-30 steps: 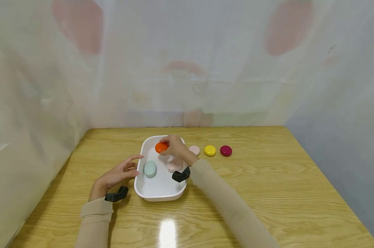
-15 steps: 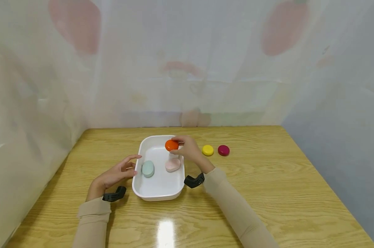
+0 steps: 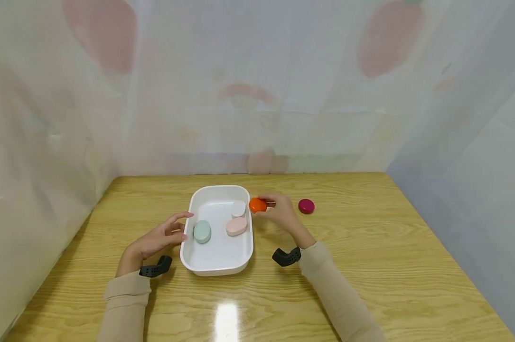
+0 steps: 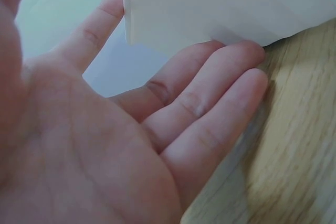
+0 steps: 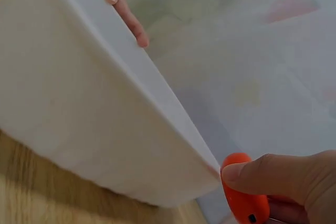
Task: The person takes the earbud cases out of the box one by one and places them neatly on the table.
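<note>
My right hand (image 3: 280, 213) pinches a glossy orange disc (image 3: 257, 205) between thumb and fingers, just outside the right wall of a white tray (image 3: 216, 272). In the right wrist view the orange disc (image 5: 245, 195) shows a small dark square on its edge. My left hand (image 3: 156, 240) touches the tray's left rim with its fingertips. Its fingers (image 4: 210, 124) lie loosely extended along the tray's outer wall in the left wrist view. Inside the tray are a pale green oval piece (image 3: 202, 232), a pink oval piece (image 3: 237, 226) and a white round piece (image 3: 238, 209).
A dark magenta disc (image 3: 306, 206) lies on the wooden table (image 3: 368, 266), to the right of my right hand. A pale printed curtain (image 3: 257, 128) hangs behind the table and along both sides.
My right hand has carried the orange disc rightward, from over the tray to just past its right rim. A yellow disc and a pale pink one are now hidden. My left hand stays at the rim.
</note>
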The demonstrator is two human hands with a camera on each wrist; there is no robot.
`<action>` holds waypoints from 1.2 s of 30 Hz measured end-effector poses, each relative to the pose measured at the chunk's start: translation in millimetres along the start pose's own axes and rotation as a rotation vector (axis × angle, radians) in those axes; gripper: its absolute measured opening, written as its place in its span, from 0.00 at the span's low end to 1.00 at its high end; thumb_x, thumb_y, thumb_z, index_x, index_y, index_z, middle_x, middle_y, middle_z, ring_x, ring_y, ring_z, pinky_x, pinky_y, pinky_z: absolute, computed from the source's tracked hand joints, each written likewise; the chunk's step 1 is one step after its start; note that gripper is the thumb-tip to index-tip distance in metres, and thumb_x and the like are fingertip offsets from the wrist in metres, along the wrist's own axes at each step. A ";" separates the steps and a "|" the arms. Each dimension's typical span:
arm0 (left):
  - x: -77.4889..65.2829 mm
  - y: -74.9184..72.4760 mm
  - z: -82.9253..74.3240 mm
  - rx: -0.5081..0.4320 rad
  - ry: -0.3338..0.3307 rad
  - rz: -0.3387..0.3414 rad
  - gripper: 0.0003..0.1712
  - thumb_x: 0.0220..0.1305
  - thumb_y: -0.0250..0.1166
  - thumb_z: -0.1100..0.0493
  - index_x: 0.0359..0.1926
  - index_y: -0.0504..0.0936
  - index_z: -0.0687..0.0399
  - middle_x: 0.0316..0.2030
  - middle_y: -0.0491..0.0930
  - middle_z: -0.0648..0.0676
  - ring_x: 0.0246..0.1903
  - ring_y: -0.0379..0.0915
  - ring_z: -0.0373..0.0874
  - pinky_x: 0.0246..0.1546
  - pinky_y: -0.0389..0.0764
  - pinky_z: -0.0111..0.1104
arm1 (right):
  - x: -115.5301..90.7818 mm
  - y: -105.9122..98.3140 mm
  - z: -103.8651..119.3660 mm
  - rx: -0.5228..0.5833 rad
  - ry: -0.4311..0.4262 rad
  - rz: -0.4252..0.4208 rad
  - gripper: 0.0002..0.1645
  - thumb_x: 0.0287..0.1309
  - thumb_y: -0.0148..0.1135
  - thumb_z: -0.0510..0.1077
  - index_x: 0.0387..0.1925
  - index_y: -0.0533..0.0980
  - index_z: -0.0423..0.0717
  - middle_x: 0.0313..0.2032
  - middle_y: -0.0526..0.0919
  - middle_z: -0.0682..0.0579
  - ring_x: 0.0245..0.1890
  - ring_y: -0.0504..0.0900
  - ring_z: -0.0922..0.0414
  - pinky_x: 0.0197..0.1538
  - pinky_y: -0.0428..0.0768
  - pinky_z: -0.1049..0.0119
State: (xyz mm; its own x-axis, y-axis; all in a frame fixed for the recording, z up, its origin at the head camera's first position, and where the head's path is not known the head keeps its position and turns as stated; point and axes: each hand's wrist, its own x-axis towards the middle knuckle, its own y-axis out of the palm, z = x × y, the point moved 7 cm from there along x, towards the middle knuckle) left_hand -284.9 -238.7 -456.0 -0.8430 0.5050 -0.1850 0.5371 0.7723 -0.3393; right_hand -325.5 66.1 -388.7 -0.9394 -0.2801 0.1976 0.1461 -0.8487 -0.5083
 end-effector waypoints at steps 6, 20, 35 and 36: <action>0.1 -0.8 -0.9 -0.001 0.003 0.003 0.36 0.71 0.55 0.56 0.73 0.50 0.49 0.59 0.66 0.68 0.54 0.71 0.48 0.57 0.73 0.39 | -4.9 -1.5 -18.7 -0.026 0.053 0.022 0.27 0.48 0.72 0.33 0.53 0.77 0.31 0.54 0.80 0.35 0.52 0.81 0.42 0.58 0.79 0.52; 2.4 -0.1 -2.5 0.006 0.013 0.002 0.36 0.70 0.56 0.56 0.73 0.50 0.50 0.59 0.67 0.67 0.55 0.70 0.49 0.58 0.73 0.39 | -12.4 14.8 -48.8 -0.110 0.127 0.113 0.31 0.42 0.76 0.34 0.53 0.79 0.37 0.53 0.82 0.40 0.51 0.81 0.48 0.56 0.81 0.58; 0.0 1.1 -3.0 -0.009 0.018 0.003 0.37 0.70 0.56 0.56 0.74 0.49 0.51 0.58 0.67 0.67 0.53 0.72 0.47 0.53 0.74 0.30 | -17.8 17.3 -45.5 -0.122 0.090 0.145 0.29 0.41 0.76 0.31 0.49 0.78 0.34 0.51 0.82 0.38 0.52 0.81 0.45 0.56 0.81 0.57; -0.1 1.2 -3.1 -0.007 0.017 0.003 0.37 0.70 0.56 0.56 0.74 0.49 0.51 0.58 0.67 0.67 0.53 0.72 0.46 0.53 0.74 0.29 | -17.9 17.8 -46.0 -0.115 0.096 0.145 0.29 0.41 0.75 0.31 0.50 0.78 0.34 0.51 0.82 0.38 0.52 0.81 0.45 0.56 0.81 0.57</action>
State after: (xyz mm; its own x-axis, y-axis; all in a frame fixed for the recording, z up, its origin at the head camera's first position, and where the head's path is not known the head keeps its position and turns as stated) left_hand -284.1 -236.6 -453.6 -0.8408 0.5138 -0.1705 0.5399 0.7735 -0.3320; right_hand -320.4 76.7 -439.9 -0.9372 -0.3469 0.0374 0.2507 -0.7441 -0.6193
